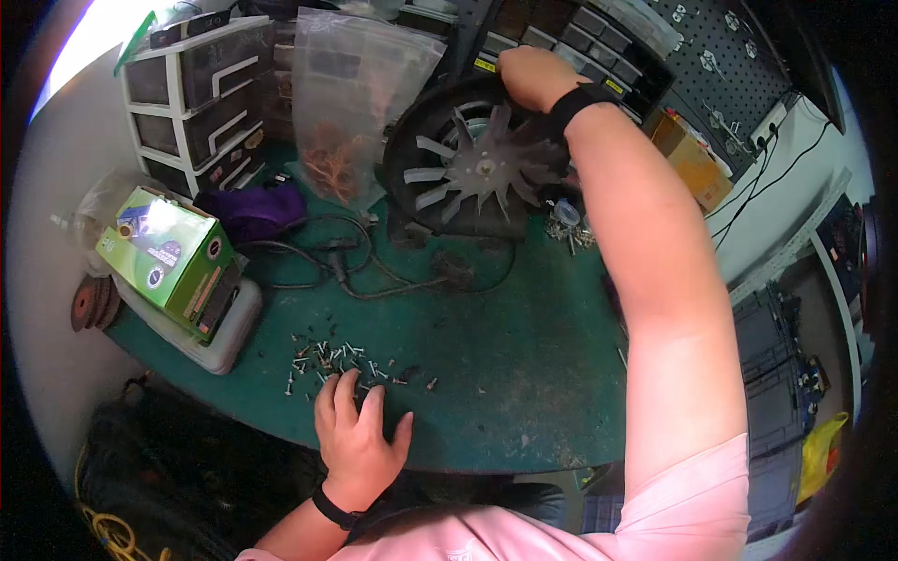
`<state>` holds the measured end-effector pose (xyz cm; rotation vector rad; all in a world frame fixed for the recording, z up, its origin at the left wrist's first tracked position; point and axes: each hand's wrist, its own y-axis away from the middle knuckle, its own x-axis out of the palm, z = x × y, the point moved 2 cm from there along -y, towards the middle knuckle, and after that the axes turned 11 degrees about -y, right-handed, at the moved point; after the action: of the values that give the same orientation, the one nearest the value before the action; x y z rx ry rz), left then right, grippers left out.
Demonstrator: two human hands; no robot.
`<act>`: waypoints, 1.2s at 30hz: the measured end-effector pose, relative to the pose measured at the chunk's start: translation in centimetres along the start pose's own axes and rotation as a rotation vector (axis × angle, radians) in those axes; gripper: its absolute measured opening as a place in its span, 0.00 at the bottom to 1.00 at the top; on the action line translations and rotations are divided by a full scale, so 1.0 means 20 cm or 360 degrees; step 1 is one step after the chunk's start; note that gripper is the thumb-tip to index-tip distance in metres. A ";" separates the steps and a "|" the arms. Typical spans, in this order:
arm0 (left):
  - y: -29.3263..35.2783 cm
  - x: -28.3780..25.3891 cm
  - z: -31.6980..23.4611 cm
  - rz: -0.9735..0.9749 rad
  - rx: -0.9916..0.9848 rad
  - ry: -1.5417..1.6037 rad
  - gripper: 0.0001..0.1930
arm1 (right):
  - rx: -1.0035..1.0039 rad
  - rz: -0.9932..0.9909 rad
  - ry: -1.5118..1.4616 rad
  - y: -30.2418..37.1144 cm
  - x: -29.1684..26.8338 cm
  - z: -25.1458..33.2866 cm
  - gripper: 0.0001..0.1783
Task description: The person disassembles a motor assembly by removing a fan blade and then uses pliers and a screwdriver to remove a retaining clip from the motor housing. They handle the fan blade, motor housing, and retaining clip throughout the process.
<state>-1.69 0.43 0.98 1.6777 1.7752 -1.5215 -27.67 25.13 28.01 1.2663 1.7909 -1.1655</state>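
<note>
My left hand (354, 447) is at the near edge of the green table, fingers apart, with its fingertips touching a loose pile of small screws (327, 357). The screws are silver and dark, and several lie scattered around the pile. My right arm stretches far forward, and my right hand (540, 79) is up against a dark cabinet of small drawers (582, 39), above the rim of a black fan (486, 168) with translucent blades. The fingers of that hand are bent down out of sight, so whether they hold anything is hidden.
A black cable (374, 285) curls across the green table (524, 374). At left are a green box (168, 262) on a pale container, a purple cloth item (253, 210) and a drawer unit (201, 103). A plastic bag of copper-coloured wire (341, 140) stands beside the fan; more screws (572, 229) lie right.
</note>
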 end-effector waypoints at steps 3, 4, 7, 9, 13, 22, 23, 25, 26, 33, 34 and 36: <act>0.00 -0.01 -0.01 -0.0010 -0.0016 -0.0001 0.26 | -0.0137 -0.0110 -0.0041 0.00 0.03 -0.07 0.16; -0.02 -0.01 0.01 -0.0018 -0.0011 -0.0019 0.26 | -0.0144 -0.0185 -0.0048 -0.01 0.03 -0.08 0.16; -0.03 0.00 0.02 -0.0016 -0.0008 -0.0050 0.26 | -0.0137 -0.0265 -0.0066 0.01 0.03 -0.13 0.15; -0.03 0.00 0.01 -0.0007 -0.0004 -0.0058 0.26 | -0.0122 -0.0248 -0.0010 0.03 0.04 -0.22 0.15; -0.03 0.00 0.00 0.0009 -0.0018 -0.0081 0.26 | -0.0100 -0.0277 -0.0016 0.10 0.01 -0.41 0.15; -0.02 0.00 -0.03 -0.0040 0.0018 -0.0143 0.26 | 0.0087 -0.0171 -0.0136 0.40 -0.46 -0.63 0.12; -0.02 0.00 -0.03 -0.0055 0.0016 -0.0151 0.25 | 0.0225 -0.0123 -0.0246 0.45 -0.49 -0.62 0.12; -0.01 0.00 -0.04 -0.0058 0.0066 -0.0155 0.25 | 0.0017 -0.0195 -0.0083 0.54 -0.50 -0.71 0.12; -0.02 0.02 -0.04 -0.0074 0.0093 -0.0156 0.25 | -0.0088 -0.0215 -0.0037 0.59 -0.51 -0.75 0.12; 0.00 0.02 -0.06 -0.0160 0.0131 -0.0224 0.24 | -0.0190 -0.0056 -0.0404 0.97 -0.54 -0.61 0.10; 0.00 0.02 -0.06 -0.0157 0.0132 -0.0244 0.23 | -0.0094 -0.0010 -0.0502 1.03 -0.55 -0.57 0.10; 0.02 0.01 -0.07 -0.0154 0.0136 -0.0306 0.23 | -0.0059 0.0072 -0.0684 1.18 -0.60 -0.47 0.09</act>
<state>-0.83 1.65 1.29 1.4449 1.7352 -1.7583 -1.59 32.53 35.17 0.9415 1.4514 -1.2610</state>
